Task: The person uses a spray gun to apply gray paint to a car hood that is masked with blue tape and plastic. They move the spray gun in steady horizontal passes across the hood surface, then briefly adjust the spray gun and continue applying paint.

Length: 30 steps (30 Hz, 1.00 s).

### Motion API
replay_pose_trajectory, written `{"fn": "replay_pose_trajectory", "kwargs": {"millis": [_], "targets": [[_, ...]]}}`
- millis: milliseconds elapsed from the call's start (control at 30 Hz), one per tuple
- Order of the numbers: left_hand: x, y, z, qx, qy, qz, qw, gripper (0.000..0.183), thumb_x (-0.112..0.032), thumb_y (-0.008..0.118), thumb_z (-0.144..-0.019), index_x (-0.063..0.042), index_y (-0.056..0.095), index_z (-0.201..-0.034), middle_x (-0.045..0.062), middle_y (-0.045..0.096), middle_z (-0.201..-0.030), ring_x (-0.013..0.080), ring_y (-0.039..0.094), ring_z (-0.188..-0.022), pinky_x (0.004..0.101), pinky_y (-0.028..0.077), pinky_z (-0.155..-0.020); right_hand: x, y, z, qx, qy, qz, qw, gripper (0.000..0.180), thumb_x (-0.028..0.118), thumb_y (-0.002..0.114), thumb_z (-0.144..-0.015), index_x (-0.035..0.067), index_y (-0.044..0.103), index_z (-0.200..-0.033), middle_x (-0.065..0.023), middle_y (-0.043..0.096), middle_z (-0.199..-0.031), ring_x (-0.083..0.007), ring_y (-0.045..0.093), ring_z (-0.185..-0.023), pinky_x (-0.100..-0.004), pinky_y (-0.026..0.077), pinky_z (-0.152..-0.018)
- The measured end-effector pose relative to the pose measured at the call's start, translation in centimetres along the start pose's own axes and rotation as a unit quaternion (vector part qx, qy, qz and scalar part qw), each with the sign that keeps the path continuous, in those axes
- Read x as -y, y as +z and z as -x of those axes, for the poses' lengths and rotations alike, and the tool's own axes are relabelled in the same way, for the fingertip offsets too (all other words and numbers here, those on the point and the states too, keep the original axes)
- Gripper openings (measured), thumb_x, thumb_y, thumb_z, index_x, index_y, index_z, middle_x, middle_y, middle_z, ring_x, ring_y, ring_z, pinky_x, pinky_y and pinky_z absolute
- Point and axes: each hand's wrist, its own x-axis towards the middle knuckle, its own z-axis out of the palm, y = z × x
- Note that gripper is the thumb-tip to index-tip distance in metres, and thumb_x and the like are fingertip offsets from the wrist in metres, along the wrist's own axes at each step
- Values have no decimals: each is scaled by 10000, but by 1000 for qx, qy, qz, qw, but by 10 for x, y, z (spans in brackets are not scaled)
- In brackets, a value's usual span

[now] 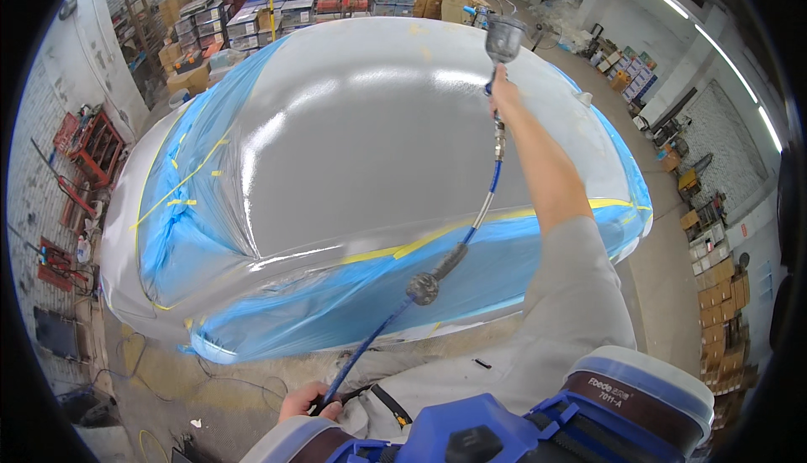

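Stretched out over the far right part of a car roof, my right hand grips a gravity-feed spray gun with a cup on top. From its handle a blue air hose with metal fittings runs back across the car's side. My left hand holds that hose low down near my waist. The near and middle part of the roof is glossy grey; the far and right parts look paler and duller. Blue masking film, edged with yellow tape, covers the side and the left end.
A respirator shows at the bottom. Stacked boxes stand behind the car, and cartons line the right wall. Red racks stand at the left wall. Thin hoses or cables lie on the floor at lower left.
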Motion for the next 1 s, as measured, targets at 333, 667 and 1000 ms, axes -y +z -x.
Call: {"fn": "replay_pose_trajectory", "kwargs": {"millis": [333, 667, 1000], "targets": [[41, -24, 73, -191, 55, 90, 976, 364, -151, 758, -871, -70, 466, -669, -55, 442, -611, 35, 381, -579, 262, 286, -512, 67, 166, 102, 228, -2, -112, 967, 740, 729, 336, -986, 16, 512, -895, -100, 482, -632, -199, 437, -393, -410, 398, -383], [100, 6, 132, -317, 153, 88, 932, 397, -133, 762, -859, -85, 451, -617, -60, 444, -590, 30, 347, -553, 258, 228, -491, 103, 314, 214, 354, -48, -65, 932, 753, 725, 356, -986, -6, 502, -874, -105, 488, -621, -224, 459, -395, -416, 401, -370], [110, 41, 157, -432, 167, 98, 881, 430, -169, 773, -871, -81, 430, -627, -59, 417, -574, 36, 317, -545, 272, 204, -483, 94, 388, 306, 478, -39, -68, 875, 743, 699, 339, -1003, 0, 506, -814, -79, 429, -545, -245, 469, -396, -436, 408, -401]]}}
